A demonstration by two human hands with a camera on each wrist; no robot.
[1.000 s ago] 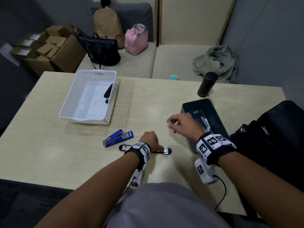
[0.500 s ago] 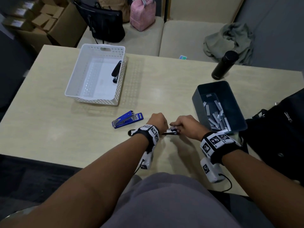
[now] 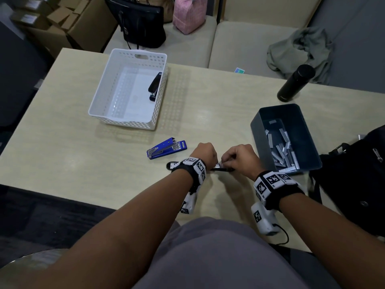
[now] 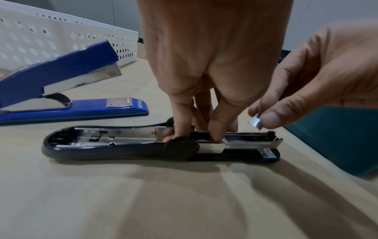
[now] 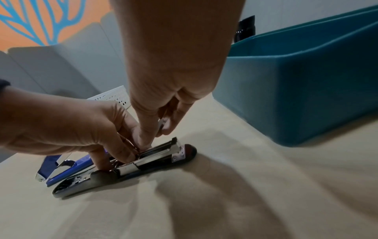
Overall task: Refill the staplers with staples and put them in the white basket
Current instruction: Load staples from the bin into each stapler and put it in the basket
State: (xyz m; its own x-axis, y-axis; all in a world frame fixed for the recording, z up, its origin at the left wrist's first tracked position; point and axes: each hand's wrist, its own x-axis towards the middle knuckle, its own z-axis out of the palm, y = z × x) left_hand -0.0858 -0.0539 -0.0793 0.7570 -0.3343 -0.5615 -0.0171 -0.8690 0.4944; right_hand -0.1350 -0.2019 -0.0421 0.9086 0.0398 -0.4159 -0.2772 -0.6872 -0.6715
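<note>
A dark stapler (image 4: 114,145) lies opened flat on the table near its front edge. My left hand (image 4: 196,134) reaches down into its metal magazine and grips it with curled fingertips. My right hand (image 4: 259,119) pinches a short strip of staples (image 4: 254,121) between thumb and forefinger, just above the magazine's front end. In the head view both hands (image 3: 205,152) (image 3: 237,156) meet over the stapler (image 3: 220,169). A blue stapler (image 3: 165,148) lies closed just beyond. The white basket (image 3: 98,97) at the back left holds one black stapler (image 3: 155,84).
A dark blue bin (image 3: 255,122) with several loose staple strips (image 3: 283,149) stands close to my right hand. A black bottle (image 3: 295,83) is behind it and a black bag (image 3: 354,174) hangs at the table's right edge. Bags and boxes sit beyond the table.
My right hand came from the bin back to the open stapler with a staple strip. My left hand stayed on the stapler. The head view tilted down.
</note>
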